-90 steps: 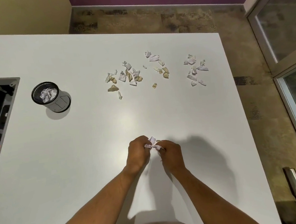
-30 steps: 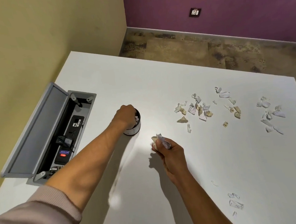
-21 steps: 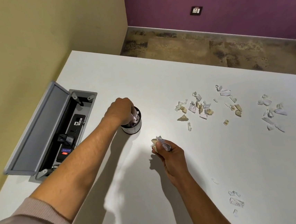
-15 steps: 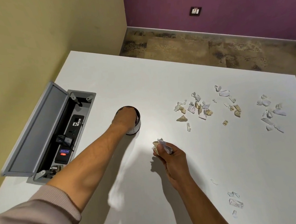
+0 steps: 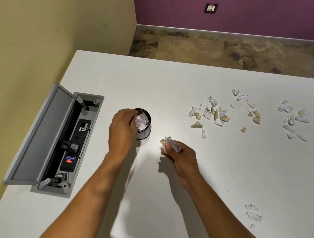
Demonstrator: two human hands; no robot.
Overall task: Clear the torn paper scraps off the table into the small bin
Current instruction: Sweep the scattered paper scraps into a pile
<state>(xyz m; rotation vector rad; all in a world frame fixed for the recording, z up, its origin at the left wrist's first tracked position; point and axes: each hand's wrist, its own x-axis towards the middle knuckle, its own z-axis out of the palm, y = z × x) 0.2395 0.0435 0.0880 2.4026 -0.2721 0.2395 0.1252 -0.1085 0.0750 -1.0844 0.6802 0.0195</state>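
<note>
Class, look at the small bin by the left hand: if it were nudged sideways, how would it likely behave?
The bin looks small and holds only paper, so it is probably light and would slide easily on the smooth table. It seems about as tall as it is wide, so a high push might tip it. Being round, it could then roll.

I count: 1 small bin [image 5: 143, 126] | 2 hands | 1 open floor box [image 5: 58, 139] | 1 wall socket [image 5: 211, 8] | scraps too many to count

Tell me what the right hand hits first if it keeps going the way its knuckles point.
Likely the small bin: the right hand, clutching scraps, points up-left toward it over bare table. Height is unclear, so it might pass above the rim.
</note>
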